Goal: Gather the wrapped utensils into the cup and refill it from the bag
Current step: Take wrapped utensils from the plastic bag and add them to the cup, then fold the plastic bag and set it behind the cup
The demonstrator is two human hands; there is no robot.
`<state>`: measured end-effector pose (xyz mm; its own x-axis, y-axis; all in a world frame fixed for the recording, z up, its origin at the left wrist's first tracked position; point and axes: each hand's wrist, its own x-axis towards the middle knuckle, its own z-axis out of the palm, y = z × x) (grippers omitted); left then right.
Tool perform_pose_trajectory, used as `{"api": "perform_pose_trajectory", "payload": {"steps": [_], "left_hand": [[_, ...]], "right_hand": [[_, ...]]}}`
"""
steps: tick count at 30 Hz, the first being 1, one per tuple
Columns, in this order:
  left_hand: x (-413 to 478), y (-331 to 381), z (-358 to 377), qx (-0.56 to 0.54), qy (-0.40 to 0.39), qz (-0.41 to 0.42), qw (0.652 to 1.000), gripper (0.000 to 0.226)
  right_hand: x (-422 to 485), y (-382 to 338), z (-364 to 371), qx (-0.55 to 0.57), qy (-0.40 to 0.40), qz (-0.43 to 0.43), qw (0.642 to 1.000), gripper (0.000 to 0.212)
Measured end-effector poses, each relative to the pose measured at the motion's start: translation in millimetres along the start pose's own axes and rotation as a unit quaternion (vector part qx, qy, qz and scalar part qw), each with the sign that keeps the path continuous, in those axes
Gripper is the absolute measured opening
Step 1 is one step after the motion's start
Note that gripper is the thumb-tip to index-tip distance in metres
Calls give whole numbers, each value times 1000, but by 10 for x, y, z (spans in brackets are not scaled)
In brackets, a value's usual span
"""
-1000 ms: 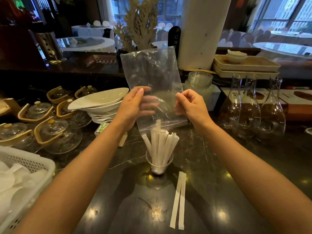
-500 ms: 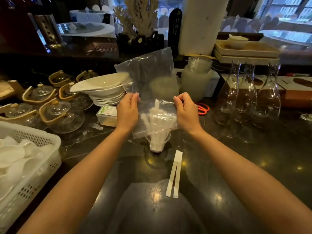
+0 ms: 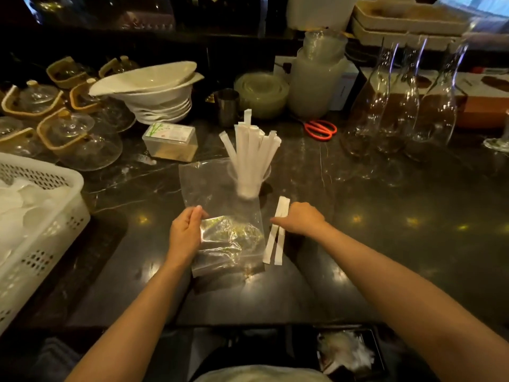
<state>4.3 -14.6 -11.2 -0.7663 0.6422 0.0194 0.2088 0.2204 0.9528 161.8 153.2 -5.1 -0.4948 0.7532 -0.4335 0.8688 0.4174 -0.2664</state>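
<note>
Wrapped utensils (image 3: 252,158) stand upright in the cup (image 3: 248,179) at centre. Bag (image 3: 223,216) lies flat and apparently empty, left hand (image 3: 185,235) pinching its left edge, probably to clear it. Right hand (image 3: 300,219), fingers curled, rests on two loose utensils (image 3: 276,237) near the cup, seemingly to gather them.

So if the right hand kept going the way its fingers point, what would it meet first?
The right hand points leftward, its fingertips already at the two loose wrapped utensils on the counter. Those come first; just beyond lies the clear bag under the left hand. Whether it already touches them is unclear.
</note>
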Motion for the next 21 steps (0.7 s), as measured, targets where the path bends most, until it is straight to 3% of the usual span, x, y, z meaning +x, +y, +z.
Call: {"api": "perform_pose_trajectory", "payload": {"steps": [7,15,18,21], "left_hand": [[-117,-31,-116,-8,3,-20,1000,30],[-95,-13,-184,-23,2,-19,1000,29],[-37,-28,-241,-31,3,-28,999,30],[40,-6,-317,-46,10,-37,998,32]], "right_hand": [[-16,-175,57,-9,-36,31,999,32],[-74,-205,48,40,-73,49,995,32],[-118,-237,-63,50,-70,25,996,13],[-151,-349,-370,104,-14,-36,994,28]]}}
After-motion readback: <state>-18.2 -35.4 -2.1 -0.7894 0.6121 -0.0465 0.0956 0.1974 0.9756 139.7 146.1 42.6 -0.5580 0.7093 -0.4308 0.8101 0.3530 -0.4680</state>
